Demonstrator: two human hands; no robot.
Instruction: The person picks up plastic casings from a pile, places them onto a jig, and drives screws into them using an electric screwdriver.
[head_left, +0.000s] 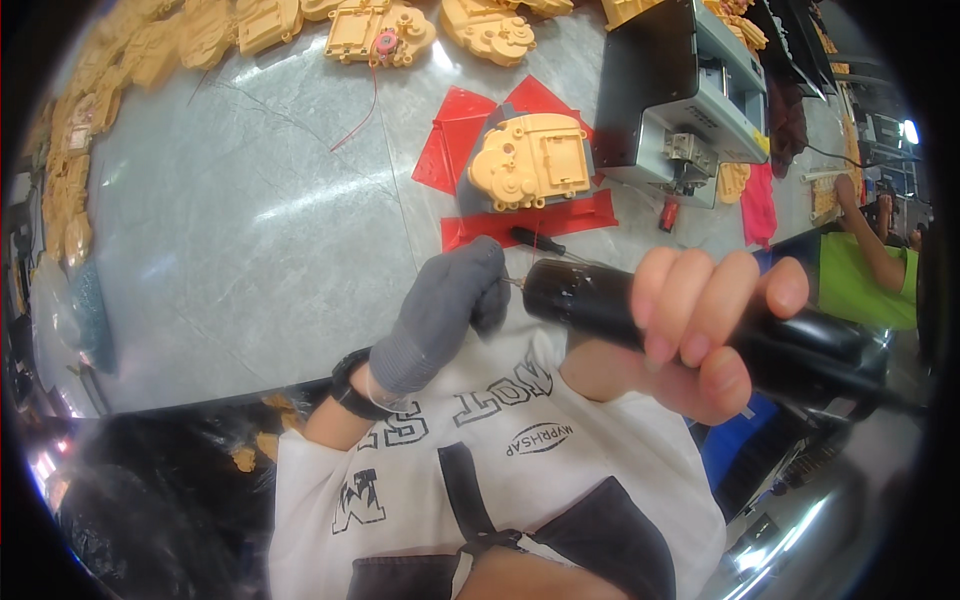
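Note:
My right hand (700,325), bare, is wrapped round a thick black electric screwdriver (580,295) held sideways above the table's near edge. Its thin bit (513,283) points left and meets the fingers of my left hand (440,310). That hand wears a grey glove and is closed at the bit's tip; what its fingers pinch is hidden. Just beyond, a yellow plastic housing (535,160) with round and square recesses rests on a grey fixture (477,196) fastened with red tape (465,232). A small black-handled screwdriver (538,240) lies in front of the fixture.
A black and grey machine (650,110) stands right of the fixture. More yellow housings (375,32) line the table's far and left edges, one bearing a small red part (386,42) with a trailing wire. Pink cloth (758,205) and a person in green (870,275) are at the right.

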